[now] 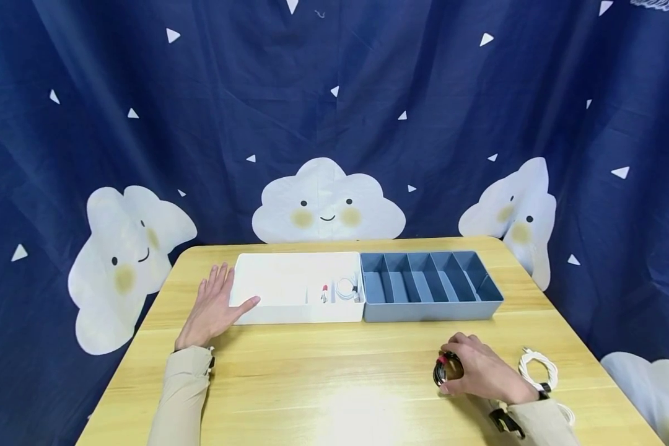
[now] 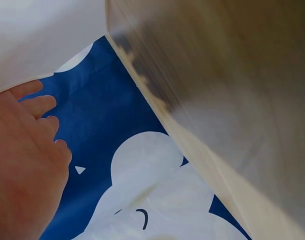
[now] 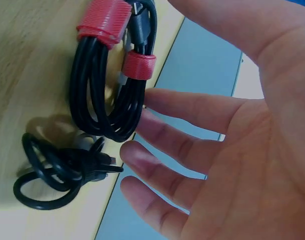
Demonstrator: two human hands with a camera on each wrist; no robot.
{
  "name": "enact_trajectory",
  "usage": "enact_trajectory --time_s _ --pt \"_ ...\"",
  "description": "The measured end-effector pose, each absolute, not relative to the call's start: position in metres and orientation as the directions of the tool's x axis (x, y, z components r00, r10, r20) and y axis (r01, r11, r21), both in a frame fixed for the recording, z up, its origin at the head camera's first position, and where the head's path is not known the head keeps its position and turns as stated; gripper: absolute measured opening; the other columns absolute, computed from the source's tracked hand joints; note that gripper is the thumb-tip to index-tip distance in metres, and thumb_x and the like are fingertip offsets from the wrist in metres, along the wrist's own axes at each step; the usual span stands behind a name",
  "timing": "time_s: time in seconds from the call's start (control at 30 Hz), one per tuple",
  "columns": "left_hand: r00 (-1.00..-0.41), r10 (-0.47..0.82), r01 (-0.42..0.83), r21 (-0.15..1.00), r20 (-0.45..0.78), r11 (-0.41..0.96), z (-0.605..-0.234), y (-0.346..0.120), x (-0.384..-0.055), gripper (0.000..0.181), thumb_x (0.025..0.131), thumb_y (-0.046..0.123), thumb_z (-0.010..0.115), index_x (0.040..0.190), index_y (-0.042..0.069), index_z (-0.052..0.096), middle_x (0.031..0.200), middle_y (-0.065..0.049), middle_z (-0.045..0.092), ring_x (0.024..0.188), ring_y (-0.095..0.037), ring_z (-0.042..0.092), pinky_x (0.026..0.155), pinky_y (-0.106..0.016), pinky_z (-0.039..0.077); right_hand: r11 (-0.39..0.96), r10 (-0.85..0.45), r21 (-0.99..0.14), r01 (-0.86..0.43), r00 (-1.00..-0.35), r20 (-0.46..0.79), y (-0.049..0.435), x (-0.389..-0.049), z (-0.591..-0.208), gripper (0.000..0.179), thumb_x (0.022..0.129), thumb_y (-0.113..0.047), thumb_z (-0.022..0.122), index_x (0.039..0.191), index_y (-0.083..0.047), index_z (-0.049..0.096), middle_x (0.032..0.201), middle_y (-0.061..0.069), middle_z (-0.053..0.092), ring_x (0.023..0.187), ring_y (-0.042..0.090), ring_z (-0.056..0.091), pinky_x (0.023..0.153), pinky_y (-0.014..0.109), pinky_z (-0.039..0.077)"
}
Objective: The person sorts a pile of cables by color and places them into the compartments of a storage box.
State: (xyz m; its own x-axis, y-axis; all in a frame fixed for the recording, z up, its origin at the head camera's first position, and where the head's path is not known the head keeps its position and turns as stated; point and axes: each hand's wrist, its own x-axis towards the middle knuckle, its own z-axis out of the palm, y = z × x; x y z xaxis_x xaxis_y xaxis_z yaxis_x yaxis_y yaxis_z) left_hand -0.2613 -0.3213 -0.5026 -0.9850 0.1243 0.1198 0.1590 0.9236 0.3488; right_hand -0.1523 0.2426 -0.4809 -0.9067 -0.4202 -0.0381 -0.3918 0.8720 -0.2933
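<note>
My left hand (image 1: 213, 310) rests at the left end of a white organizer box (image 1: 290, 314), fingers straight along its side and thumb over the front rim. In the left wrist view its fingers reach under the box's pale edge. My right hand (image 1: 482, 370) holds a coiled black cable (image 3: 85, 90) between thumb and fingers, at the table's right front. Two red straps (image 3: 140, 66) bind that coil. Below it in the right wrist view is a smaller loop of black cable with a plug (image 3: 95, 165).
A blue-grey box (image 1: 429, 311) with several divided compartments adjoins the white box. Inside the white box lie a coiled pale cable (image 1: 345, 288) and a small red-tipped item (image 1: 324, 292). A coiled white cable (image 1: 552, 370) sits beyond my right wrist. A dark blue curtain (image 1: 334, 124) hangs behind the table.
</note>
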Motion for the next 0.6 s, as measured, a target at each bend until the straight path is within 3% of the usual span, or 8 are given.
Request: enact_trajectory --time_s 0.17,0.37,0.6 --pt "-0.986 0.126 0.159 0.361 0.114 0.919 -0.5034 -0.3211 -0.2622 0.113 0.094 0.077 0.05 0.164 -0.004 0.013 0.174 -0.023 0.001 0.162 -0.045 -0.004 0.128 -0.068 0.002 0.855 -0.451 -0.289 -0.429 -0.893 -0.008 0.2439 -0.1521 -0.4835 0.072 0.059 -0.05 0.096 0.113 -0.009 0.073 0.115 0.003 0.064 0.099 0.018 0.056 0.081 0.038 0.053" --pt "-0.987 0.123 0.153 0.362 0.104 0.92 -0.5035 -0.3208 -0.2616 0.113 0.094 0.077 0.049 0.164 -0.003 0.012 0.174 -0.023 0.0 0.162 -0.045 -0.004 0.128 -0.068 0.003 0.848 -0.474 -0.274 -0.454 -0.88 -0.009 0.2449 -0.1534 -0.4887 0.075 0.051 -0.041 0.1 0.113 -0.011 0.071 0.114 0.002 0.061 0.099 0.02 0.055 0.081 0.042 0.053" --pt "-0.988 0.122 0.148 0.384 0.092 0.911 -0.5021 -0.3206 -0.2618 0.113 0.094 0.078 0.049 0.164 -0.002 0.01 0.175 -0.021 -0.003 0.162 -0.044 -0.008 0.129 -0.067 0.0 0.83 -0.506 -0.261 -0.493 -0.862 0.018 0.2474 -0.1548 -0.49 0.071 0.053 -0.033 0.1 0.114 -0.014 0.07 0.115 0.0 0.06 0.1 0.02 0.055 0.081 0.041 0.052"
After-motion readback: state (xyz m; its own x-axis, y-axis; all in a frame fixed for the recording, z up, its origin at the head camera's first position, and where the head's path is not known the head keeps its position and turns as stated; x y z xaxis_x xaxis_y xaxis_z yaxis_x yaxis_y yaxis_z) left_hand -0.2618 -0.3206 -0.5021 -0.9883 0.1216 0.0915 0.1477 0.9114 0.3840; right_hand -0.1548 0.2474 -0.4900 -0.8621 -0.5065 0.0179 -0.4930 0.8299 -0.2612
